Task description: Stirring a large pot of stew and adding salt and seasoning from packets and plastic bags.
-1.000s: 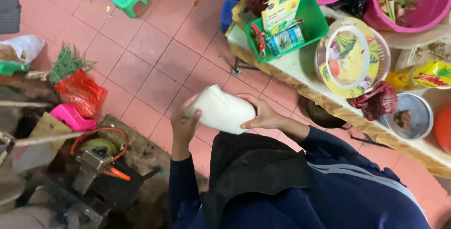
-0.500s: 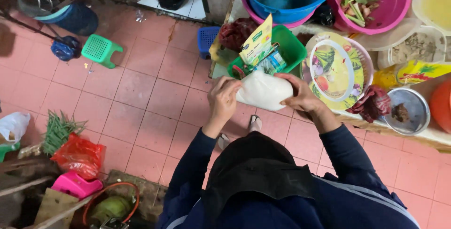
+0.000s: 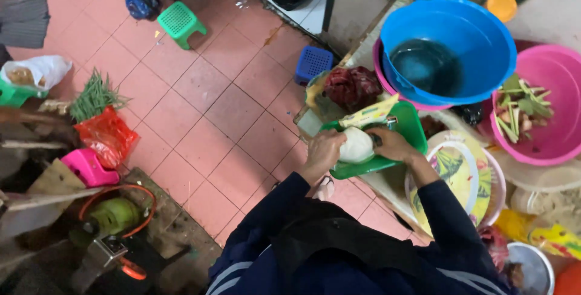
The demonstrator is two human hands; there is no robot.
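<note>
Head view | I am pressing a white bag (image 3: 356, 145) into the green basket (image 3: 411, 127) | left hand (image 3: 324, 153) and right hand (image 3: 392, 144) both closing around it | step: seating it, I judge | next: loosening both grips evenly.

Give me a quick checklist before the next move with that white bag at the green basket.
1. Both hands on the white bag: ok, left hand and right hand grip its two sides.
2. Bag over the green basket: ok.
3. Room in the basket: cannot tell; a yellow packet sits at its back edge.
4. Bag closed: cannot tell, hands hide it.
5. Blue basin of water close behind: not ok, mind elbows.
</note>
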